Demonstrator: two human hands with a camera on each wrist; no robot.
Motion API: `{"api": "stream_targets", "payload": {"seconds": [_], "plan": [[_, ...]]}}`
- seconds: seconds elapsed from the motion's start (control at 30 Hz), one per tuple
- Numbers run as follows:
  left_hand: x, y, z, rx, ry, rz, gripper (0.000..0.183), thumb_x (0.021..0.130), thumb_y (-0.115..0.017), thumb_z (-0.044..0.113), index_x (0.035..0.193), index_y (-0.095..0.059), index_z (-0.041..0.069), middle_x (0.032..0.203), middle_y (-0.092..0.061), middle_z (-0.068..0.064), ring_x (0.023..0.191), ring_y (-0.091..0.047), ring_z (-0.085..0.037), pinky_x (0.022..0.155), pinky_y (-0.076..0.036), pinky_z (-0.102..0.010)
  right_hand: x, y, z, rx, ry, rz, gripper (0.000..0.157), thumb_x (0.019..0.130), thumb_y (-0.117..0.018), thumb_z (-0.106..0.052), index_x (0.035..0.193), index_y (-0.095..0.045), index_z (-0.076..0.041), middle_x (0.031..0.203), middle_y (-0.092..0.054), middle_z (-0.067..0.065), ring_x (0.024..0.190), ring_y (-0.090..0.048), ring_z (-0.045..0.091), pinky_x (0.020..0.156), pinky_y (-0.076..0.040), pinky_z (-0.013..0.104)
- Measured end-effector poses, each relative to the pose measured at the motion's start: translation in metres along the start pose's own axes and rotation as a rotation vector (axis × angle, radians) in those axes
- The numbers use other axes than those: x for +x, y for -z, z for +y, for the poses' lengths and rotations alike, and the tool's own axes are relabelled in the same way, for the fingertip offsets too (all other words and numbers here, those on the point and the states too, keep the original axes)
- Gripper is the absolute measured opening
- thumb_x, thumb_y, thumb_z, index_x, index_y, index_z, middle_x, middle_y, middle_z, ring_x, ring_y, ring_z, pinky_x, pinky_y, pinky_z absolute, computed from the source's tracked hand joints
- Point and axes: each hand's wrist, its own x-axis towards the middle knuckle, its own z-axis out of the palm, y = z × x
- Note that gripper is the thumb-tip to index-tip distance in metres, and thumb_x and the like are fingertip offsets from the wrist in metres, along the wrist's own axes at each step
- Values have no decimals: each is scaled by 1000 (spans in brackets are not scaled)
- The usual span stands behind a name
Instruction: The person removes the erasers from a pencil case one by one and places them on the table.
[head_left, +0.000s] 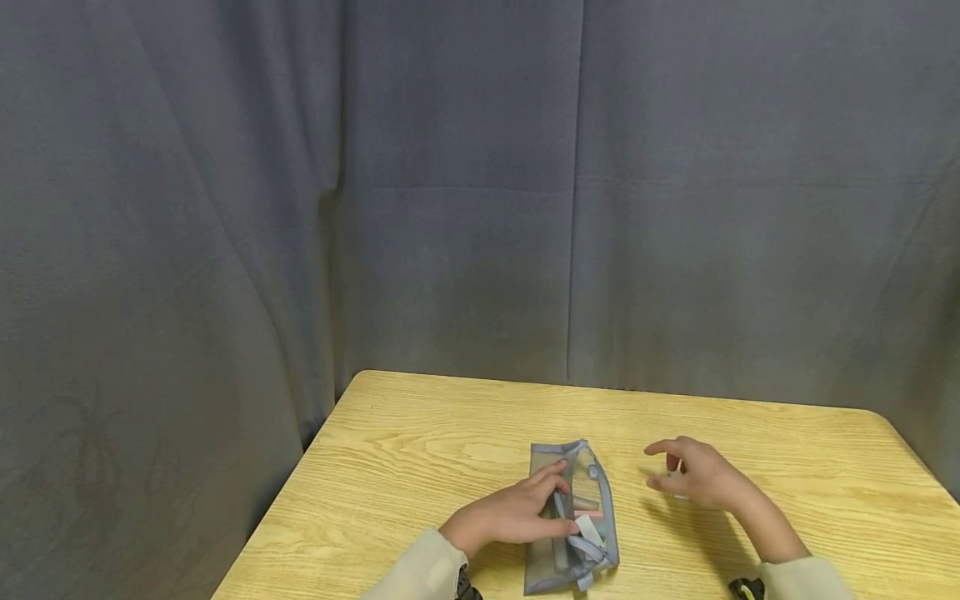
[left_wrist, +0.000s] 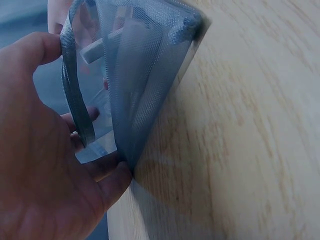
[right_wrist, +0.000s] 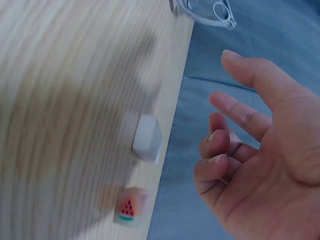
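A mesh pouch [head_left: 543, 562] with blue-grey trim lies on the table, its mouth gaping to the right. My left hand [head_left: 513, 510] holds it at the mouth, thumb and fingers spread along the trim. In the left wrist view the thumb touches the trim strip [left_wrist: 75, 100] and other fingertips sit at the mesh's lower corner. Inside show a white piece [head_left: 589, 530] and a pink stick [head_left: 588, 513]. To the right, my right hand [head_left: 701, 473] hovers with loosely bent fingers, holding nothing. Near it are a small white block [right_wrist: 147, 139] and a small block with a watermelon picture [right_wrist: 131, 207].
The wood-grain table [head_left: 420, 417] reaches back to a grey curtain [head_left: 457, 250], which also hangs along the left side. Dark wristbands show at both sleeves. The pouch's edge [right_wrist: 212, 20] appears at the top of the right wrist view.
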Motion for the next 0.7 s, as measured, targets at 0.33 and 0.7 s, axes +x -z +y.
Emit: {"api": "stream_targets", "payload": {"seconds": [0.33,0.7], "plan": [[-1,0,1,13,-1,2,49,96,-48,68,132,-45,34,169,-9,17,146,-38,-24,102,-49,-39,5,-14,-9,11,53,43,46,91,-77,-26,128,-65,-1,86,-51,0,64,-43,8,54,-38,25],[-2,1,3,3,-2,2,49,97,-49,67,131,-45,33,168,-9,17,147,-36,-24,103,-48,-40,8,-28,-17,20,99,77,41,91,-78,-28,122,-69,-3,82,-52,-2,63,-43,4,54,-39,24]]}}
